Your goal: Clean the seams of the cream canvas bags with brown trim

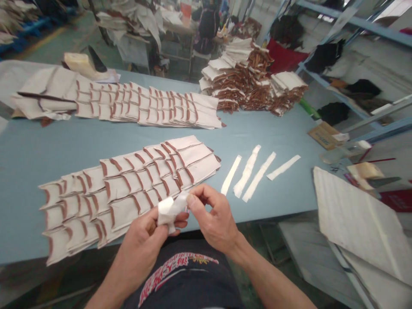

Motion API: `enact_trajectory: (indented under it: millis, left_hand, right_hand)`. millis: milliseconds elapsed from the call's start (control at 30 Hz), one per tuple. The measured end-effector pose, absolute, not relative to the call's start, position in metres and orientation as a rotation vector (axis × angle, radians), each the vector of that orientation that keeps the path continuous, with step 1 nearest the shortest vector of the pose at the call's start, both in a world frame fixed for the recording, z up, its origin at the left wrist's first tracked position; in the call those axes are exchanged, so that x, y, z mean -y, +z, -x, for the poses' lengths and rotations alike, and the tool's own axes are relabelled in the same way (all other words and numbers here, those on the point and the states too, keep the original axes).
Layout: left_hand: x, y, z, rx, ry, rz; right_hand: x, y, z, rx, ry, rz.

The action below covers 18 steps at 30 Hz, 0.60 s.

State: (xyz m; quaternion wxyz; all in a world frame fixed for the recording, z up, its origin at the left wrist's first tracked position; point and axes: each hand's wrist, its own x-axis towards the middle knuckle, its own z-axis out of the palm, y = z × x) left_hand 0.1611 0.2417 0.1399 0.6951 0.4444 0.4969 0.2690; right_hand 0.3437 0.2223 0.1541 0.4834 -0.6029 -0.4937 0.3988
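My left hand [146, 236] is closed around a small crumpled white strip [169, 210] held over the table's near edge. My right hand [215, 219] pinches the strip's upper right end between thumb and forefinger. Just beyond my hands lies a fanned spread of cream pieces with brown edges [128, 189], overlapping in rows. To the right of it several white strips [254, 171] lie flat on the blue table [64, 146].
A second fanned row of cream pieces [144, 107] lies further back. Tall stacks of the same pieces [251, 77] stand at the back right. White sheets [354, 219] lean at the right, by a small cardboard box [325, 135] and blue shelving [370, 64].
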Motion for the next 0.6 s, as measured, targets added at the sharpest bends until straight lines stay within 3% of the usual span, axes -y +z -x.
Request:
enact_trajectory:
  millis: [367,600]
  left_hand:
    - [-0.226,0.093,-0.135,-1.057,0.638,-1.445]
    - [-0.220,0.080,-0.130,-0.888,0.679,-1.569]
  right_hand:
    - [-0.258,0.135,-0.326,0.735,1.182,1.374]
    - [-0.287,0.125,-0.329,0.555,1.025,1.416]
